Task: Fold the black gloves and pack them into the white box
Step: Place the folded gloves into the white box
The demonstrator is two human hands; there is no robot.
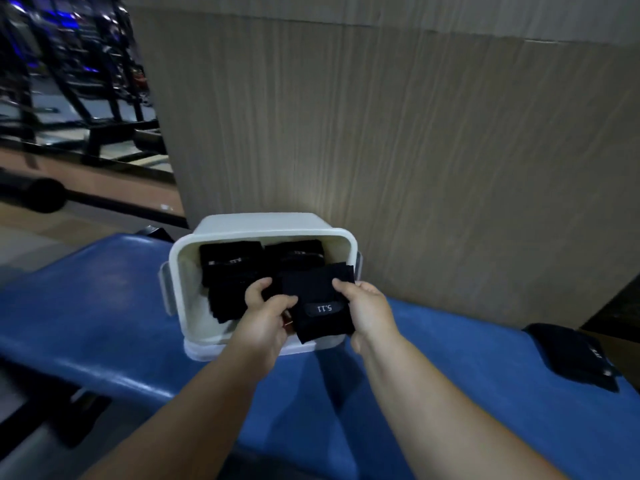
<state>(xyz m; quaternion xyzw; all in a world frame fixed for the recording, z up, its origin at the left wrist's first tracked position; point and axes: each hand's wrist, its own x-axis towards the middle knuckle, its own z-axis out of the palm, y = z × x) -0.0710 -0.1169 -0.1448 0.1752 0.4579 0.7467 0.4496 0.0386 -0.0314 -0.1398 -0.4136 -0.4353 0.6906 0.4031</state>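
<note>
While gym racks (69, 64) blur in the bkgd at far left, the blue padded table (104, 306) runs across the frame w/ the white box (188, 306) on it, apparently tipped so its open top faces the camera. Inside it, toward the back wall, lie folded black gloves (230, 261): matte fabric in squarish bundles, faint white lettering on one. L hand (266, 317) reaches in over the near rim, forearm stretched fwd, thumb on top of the held glove (318, 303) at its left edge; grip is pinching that edge. This glove is folded to a flat rectangle, black, w/ a small tab reading "5.11" upside down, and sits over the box's near right part. R hand (367, 313) mirrors it, thumb pressed on the right edge, fingers hidden beneath, grip clasping the glove. Behind is a wood-grain panel (381, 116). Far right, a spare glove (571, 355) lies on the table, well apart.
</note>
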